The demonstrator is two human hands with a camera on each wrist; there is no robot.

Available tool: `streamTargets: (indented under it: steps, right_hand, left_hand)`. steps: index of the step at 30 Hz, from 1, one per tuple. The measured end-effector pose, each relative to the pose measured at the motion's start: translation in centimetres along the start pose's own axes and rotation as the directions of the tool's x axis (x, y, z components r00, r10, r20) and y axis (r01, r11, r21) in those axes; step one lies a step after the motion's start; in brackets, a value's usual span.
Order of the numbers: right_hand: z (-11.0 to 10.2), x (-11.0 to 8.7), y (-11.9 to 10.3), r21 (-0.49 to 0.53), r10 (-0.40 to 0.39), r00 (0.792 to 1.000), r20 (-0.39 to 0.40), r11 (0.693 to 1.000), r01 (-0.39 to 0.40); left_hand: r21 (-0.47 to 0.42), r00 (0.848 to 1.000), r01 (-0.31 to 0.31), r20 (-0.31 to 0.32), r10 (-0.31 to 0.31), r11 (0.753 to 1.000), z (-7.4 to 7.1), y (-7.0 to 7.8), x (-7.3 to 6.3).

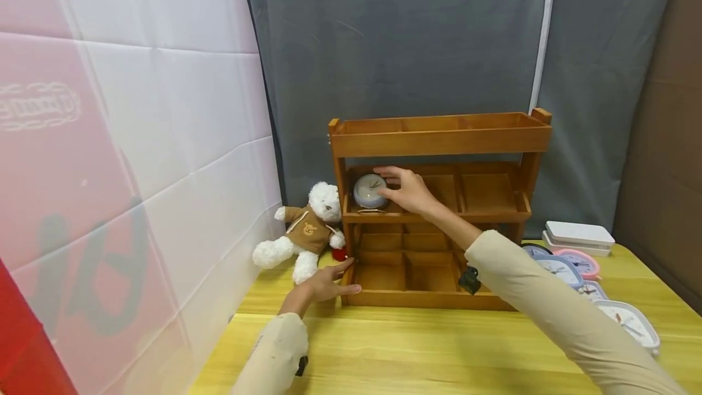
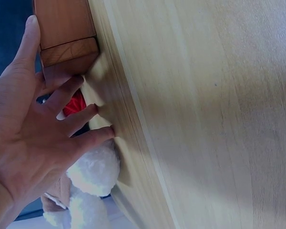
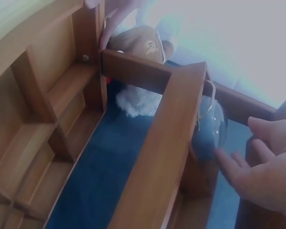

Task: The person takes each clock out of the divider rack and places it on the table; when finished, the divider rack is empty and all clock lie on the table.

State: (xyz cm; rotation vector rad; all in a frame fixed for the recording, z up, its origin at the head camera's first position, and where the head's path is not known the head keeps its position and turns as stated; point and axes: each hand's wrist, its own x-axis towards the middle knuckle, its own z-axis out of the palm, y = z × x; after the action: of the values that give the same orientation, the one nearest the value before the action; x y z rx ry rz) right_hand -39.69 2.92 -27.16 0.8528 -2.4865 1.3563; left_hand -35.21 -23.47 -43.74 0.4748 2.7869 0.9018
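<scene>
A wooden shelf rack (image 1: 439,142) with three tiers of compartments stands on the table. In the left compartment of its middle tier sits a round, pale alarm clock (image 1: 370,191), leaning back a little. My right hand (image 1: 408,191) is at the clock's right side, fingers spread and thumb tip right at its edge; in the right wrist view, the clock (image 3: 213,125) has the fingers loosely extended beside it. My left hand (image 1: 322,285) rests at the rack's lower left corner, thumb along the front and the other fingers extended down the side toward the table (image 2: 195,114).
A white teddy bear (image 1: 309,230) in a brown hoodie sits left of the rack, a small red object (image 1: 339,254) beside it. Several clocks, including a pink one (image 1: 577,263) and a white one (image 1: 627,322), lie at right near white boxes (image 1: 580,235). Grey curtain (image 1: 411,35) hangs behind.
</scene>
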Motion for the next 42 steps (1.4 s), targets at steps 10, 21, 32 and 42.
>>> streamTargets:
  steps: [10, 21, 32, 42]
  right_hand:
    - [1.7, 0.8, 0.6, -0.043, 0.175, 0.984, 0.001, 0.984, -0.175]
    - [2.9, 2.1, 0.0, -0.098, 0.191, 0.979, 0.075, 0.978, -0.183]
    - [5.1, 2.0, 1.2, -0.273, 0.023, 0.998, -0.064, 0.961, -0.039]
    - [4.4, 1.9, 2.1, -0.273, -0.038, 0.992, -0.122, 0.962, 0.003]
  left_hand:
    - [-0.012, 1.000, -0.010, 0.013, 0.010, 1.000, 0.6, 0.6, 0.1]
    - [0.012, 1.000, 0.006, 0.000, -0.006, 1.000, 0.1, 0.2, 0.1]
    - [-0.022, 1.000, -0.018, 0.024, 0.018, 1.000, 0.5, -0.6, -0.2]
    - [0.020, 1.000, -0.016, 0.027, 0.016, 1.000, 0.7, -0.2, 0.6]
